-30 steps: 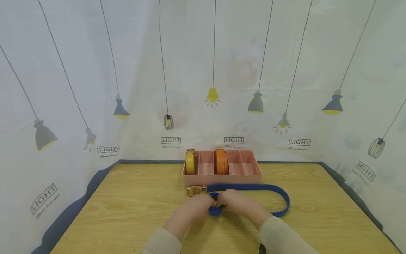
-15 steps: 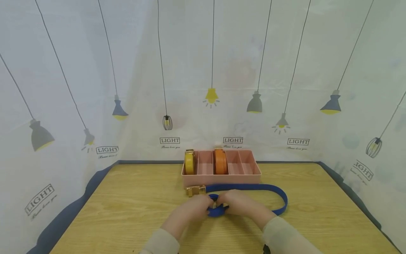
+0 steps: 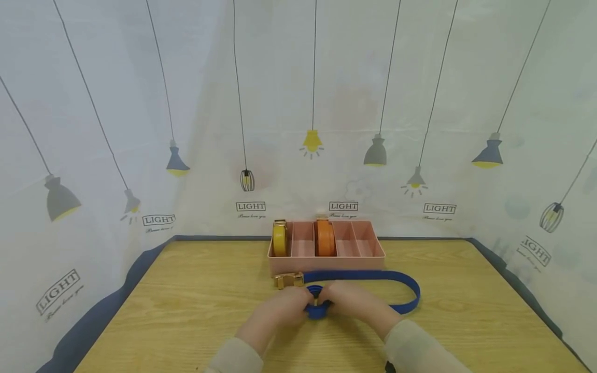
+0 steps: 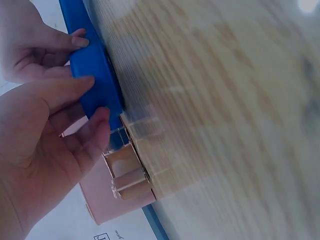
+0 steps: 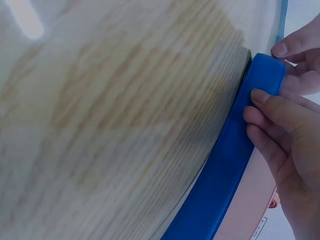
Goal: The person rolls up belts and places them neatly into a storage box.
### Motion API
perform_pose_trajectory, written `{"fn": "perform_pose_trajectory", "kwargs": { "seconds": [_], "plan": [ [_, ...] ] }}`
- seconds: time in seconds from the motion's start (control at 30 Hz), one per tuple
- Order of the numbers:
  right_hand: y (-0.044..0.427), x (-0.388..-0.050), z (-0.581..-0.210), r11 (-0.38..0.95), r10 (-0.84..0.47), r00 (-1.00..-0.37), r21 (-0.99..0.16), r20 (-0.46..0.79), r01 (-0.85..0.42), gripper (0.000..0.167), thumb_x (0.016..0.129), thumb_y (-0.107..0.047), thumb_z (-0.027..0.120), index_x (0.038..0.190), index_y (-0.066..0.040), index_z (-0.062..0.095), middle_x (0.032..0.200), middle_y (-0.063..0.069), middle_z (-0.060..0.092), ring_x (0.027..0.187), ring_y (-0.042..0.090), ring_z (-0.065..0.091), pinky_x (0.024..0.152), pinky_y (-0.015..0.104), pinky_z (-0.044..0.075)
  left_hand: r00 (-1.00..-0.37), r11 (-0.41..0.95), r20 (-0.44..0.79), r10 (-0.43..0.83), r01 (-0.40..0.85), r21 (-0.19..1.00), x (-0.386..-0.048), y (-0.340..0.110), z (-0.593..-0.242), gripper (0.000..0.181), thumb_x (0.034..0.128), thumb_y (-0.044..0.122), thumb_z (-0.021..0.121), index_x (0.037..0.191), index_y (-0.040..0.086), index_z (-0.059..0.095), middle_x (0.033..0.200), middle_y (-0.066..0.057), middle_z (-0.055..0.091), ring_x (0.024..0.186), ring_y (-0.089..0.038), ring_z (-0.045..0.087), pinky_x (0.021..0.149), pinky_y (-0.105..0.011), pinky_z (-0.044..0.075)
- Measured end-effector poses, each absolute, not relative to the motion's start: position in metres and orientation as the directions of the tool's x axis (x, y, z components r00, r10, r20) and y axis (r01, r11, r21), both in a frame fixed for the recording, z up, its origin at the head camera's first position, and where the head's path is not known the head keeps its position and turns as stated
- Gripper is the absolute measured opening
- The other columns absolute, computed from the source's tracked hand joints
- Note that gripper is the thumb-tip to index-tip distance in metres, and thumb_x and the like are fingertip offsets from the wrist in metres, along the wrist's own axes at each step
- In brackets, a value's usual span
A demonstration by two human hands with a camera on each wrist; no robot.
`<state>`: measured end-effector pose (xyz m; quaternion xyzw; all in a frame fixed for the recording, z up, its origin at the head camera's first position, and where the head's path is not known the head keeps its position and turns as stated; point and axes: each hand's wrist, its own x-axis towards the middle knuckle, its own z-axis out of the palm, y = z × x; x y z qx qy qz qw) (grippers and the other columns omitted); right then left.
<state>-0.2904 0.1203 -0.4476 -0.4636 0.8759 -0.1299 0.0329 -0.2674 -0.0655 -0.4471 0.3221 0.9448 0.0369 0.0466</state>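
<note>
A blue belt (image 3: 364,275) lies on edge on the table, curving out to the right in a loose loop. One end is wound into a small coil (image 3: 317,313) between my hands. At the other end, the gold buckle (image 3: 288,280) rests to the left, just behind the coil. My left hand (image 3: 289,305) pinches the coil's left side, with thumb and fingers on the blue strap (image 4: 97,80) in the left wrist view. From the right, my right hand (image 3: 349,301) pinches it too, thumb and fingertips bent onto the strap (image 5: 235,130). The coil's inside is partly hidden by fingers.
Behind the belt stands a pink divided box (image 3: 326,264). A rolled yellow belt (image 3: 280,240) sits in its far-left compartment and a rolled orange belt (image 3: 326,239) in the middle one. A lamp-patterned curtain (image 3: 280,103) hangs around the wooden table (image 3: 186,300).
The loose loop on the right has drawn in slightly to the left. My fingers have shifted a little around the coil, while the buckle and box stay put.
</note>
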Motion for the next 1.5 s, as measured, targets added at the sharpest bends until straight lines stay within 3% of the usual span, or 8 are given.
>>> {"fn": "perform_pose_trajectory", "kwargs": {
  "seconds": [0.17, 0.3, 0.57, 0.7, 0.97, 1.23, 1.5],
  "plan": [
    [0.117, -0.29, -0.45, 0.555, -0.811, -0.582, -0.24, 0.056, -0.796, 0.024, 0.074, -0.003, 0.081, 0.096, -0.01, 0.076, 0.093, -0.006, 0.071, 0.086, 0.005, 0.063, 0.078, 0.022, 0.051, -0.773, 0.773, -0.014, 0.634, 0.633, 0.029, -0.266, -0.064, -0.449, 0.008, 0.0844, 0.013, 0.071, 0.091, 0.018, 0.07, 0.082, 0.007, 0.065, 0.079, -0.011, 0.063, 0.072, -0.029, 0.05],
    [0.119, -0.29, -0.452, 0.547, -0.811, -0.578, -0.239, 0.084, -0.802, 0.023, 0.074, -0.003, 0.081, 0.095, -0.012, 0.076, 0.091, -0.008, 0.069, 0.084, 0.004, 0.062, 0.077, 0.022, 0.05, -0.758, 0.758, 0.018, 0.652, 0.652, 0.016, -0.264, -0.065, -0.447, 0.006, 0.0855, 0.011, 0.07, 0.086, 0.017, 0.067, 0.079, 0.006, 0.064, 0.077, -0.013, 0.064, 0.07, -0.029, 0.05],
    [0.127, -0.289, -0.452, 0.54, -0.819, -0.56, -0.157, 0.129, -0.827, 0.031, 0.069, 0.003, 0.081, 0.092, -0.015, 0.074, 0.091, -0.008, 0.066, 0.085, 0.007, 0.062, 0.076, 0.025, 0.051, -0.75, 0.748, -0.043, 0.66, 0.65, 0.135, -0.265, -0.073, -0.444, 0.008, 0.0878, 0.007, 0.068, 0.087, 0.015, 0.066, 0.08, 0.01, 0.06, 0.072, -0.005, 0.055, 0.07, -0.024, 0.048],
    [0.125, -0.289, -0.452, 0.54, -0.825, -0.554, -0.13, 0.11, -0.831, 0.023, 0.075, -0.002, 0.081, 0.093, -0.016, 0.075, 0.091, -0.01, 0.067, 0.085, 0.005, 0.062, 0.077, 0.023, 0.051, -0.749, 0.747, -0.068, 0.659, 0.641, 0.177, -0.264, -0.076, -0.441, 0.01, 0.0883, 0.005, 0.067, 0.089, 0.015, 0.067, 0.084, 0.01, 0.062, 0.075, -0.004, 0.056, 0.074, -0.023, 0.049],
    [0.12, -0.288, -0.451, 0.527, -0.84, -0.536, -0.11, 0.083, -0.843, 0.015, 0.078, -0.009, 0.08, 0.09, -0.017, 0.076, 0.085, -0.012, 0.067, 0.078, 0.002, 0.06, 0.073, 0.021, 0.049, -0.749, 0.745, -0.016, 0.663, 0.657, 0.113, -0.264, -0.073, -0.445, 0.013, 0.0851, 0.004, 0.067, 0.079, 0.015, 0.066, 0.073, 0.01, 0.056, 0.066, -0.006, 0.052, 0.066, -0.025, 0.047],
    [0.116, -0.286, -0.451, 0.533, -0.834, -0.546, -0.142, 0.078, -0.834, 0.016, 0.078, -0.012, 0.081, 0.093, -0.016, 0.075, 0.087, -0.012, 0.067, 0.08, 0.001, 0.059, 0.074, 0.02, 0.049, -0.737, 0.738, 0.051, 0.674, 0.675, -0.004, -0.26, -0.069, -0.444, 0.008, 0.085, 0.015, 0.072, 0.079, 0.017, 0.066, 0.075, 0.008, 0.062, 0.07, -0.01, 0.061, 0.067, -0.028, 0.049],
    [0.125, -0.285, -0.452, 0.519, -0.84, -0.533, -0.14, 0.102, -0.843, 0.023, 0.076, -0.006, 0.081, 0.095, -0.016, 0.074, 0.092, -0.011, 0.067, 0.086, 0.003, 0.061, 0.077, 0.022, 0.05, -0.733, 0.732, -0.011, 0.68, 0.678, 0.058, -0.261, -0.072, -0.442, 0.007, 0.0856, 0.011, 0.07, 0.085, 0.017, 0.067, 0.079, 0.01, 0.062, 0.073, -0.007, 0.057, 0.071, -0.026, 0.046]
  ]
}}
